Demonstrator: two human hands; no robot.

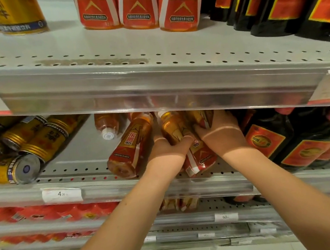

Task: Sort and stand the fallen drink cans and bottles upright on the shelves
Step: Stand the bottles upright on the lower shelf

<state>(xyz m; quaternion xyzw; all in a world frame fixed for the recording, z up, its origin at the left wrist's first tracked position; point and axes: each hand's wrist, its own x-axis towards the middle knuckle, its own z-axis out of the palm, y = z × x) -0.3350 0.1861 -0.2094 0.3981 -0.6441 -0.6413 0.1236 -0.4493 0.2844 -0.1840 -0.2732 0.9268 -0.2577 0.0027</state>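
Head view: looked slightly down into the middle shelf (77, 155), with both forearms reaching in over its front edge.
Left hand (166, 148): at the middle shelf's centre, thumb and fingers curled round the left-hand bottle (173, 128).
Right hand (220, 133): just beside it on the same shelf, fingers wrapped over the right-hand bottle (202, 158) (the fingertips were hidden, so how firm the hold was could not be told).
Held bottles: both lay on their sides on the middle shelf, touching each other between the two hands.
Long axis: each ran front to back across the shelf. The left-hand bottle's neck pointed to the back, and the right-hand bottle's base pointed at the front edge.
What the next move likely turned on: each hand sat across a bottle's body, so standing them would mean swinging the necks up under the shelf above, which looked a close fit.
Loose bottle (129, 147): lay tilted on its side just left of the left hand, the nearer hand for it.
Gold cans (24, 145): lay toppled in a heap at the middle shelf's left end, well apart from both hands.
Dark bottles (285, 138): stood upright at the shelf's right end, just beside the right hand.
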